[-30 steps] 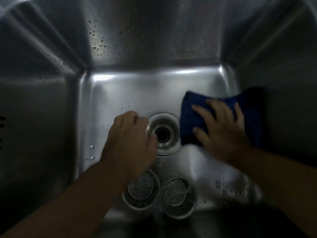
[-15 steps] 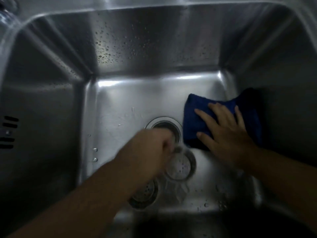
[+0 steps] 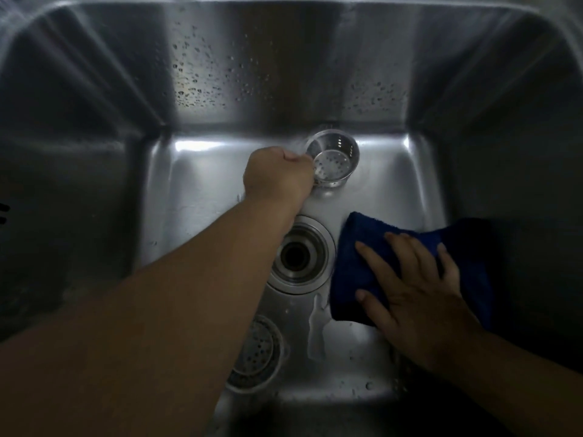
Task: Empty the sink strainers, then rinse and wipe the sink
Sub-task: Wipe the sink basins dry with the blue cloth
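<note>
I look down into a stainless steel sink (image 3: 195, 190) with its open drain (image 3: 299, 255) in the middle of the floor. My left hand (image 3: 279, 178) grips the rim of a perforated metal strainer basket (image 3: 332, 160) at the far side of the basin, near the back wall. A second strainer (image 3: 257, 356) lies on the sink floor near the front, partly hidden by my left forearm. My right hand (image 3: 416, 288) lies flat, fingers spread, on a blue cloth (image 3: 356, 263) to the right of the drain, against the right wall.
Water drops cover the back wall (image 3: 220, 77). A small puddle (image 3: 317, 329) sits on the floor just in front of the drain. Overflow slots (image 3: 3, 212) show on the left wall.
My left hand picked up one strainer from the front of the basin and carried it past the drain to the back. My right hand stayed on the cloth.
</note>
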The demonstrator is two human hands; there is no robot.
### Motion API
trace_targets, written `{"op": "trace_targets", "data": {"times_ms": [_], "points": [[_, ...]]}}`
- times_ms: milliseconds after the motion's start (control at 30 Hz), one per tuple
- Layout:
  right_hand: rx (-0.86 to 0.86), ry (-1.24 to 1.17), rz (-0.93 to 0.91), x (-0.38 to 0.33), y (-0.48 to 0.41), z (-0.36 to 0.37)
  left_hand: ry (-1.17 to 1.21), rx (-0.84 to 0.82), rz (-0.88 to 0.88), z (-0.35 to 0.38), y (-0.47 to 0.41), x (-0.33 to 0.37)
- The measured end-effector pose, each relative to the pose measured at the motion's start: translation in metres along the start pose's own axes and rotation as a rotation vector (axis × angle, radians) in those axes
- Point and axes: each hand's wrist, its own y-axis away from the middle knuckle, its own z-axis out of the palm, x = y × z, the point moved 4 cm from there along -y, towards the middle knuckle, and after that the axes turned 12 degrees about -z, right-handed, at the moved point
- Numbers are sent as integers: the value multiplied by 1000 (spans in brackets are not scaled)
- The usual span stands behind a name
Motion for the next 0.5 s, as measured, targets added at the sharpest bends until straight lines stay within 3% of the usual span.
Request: {"op": "trace_targets", "data": {"times_ms": [100,233,367,433,500], "points": [[37,5,-34,7,-7,-3,58,-65,-18,3,7,-4],[93,5,-33,15,-26,-11,-57,-162,-34,-32,23,-10],[123,-119,-11,10,-19,-14,-897,-429,137,-84,61,-38],[44,-92,-72,4,-5,-14,-1114,-528,96,-106,83,-59],[-63,-40,-146,-1,11,-12,-1179,-502,115,-117,96,-72]]}}
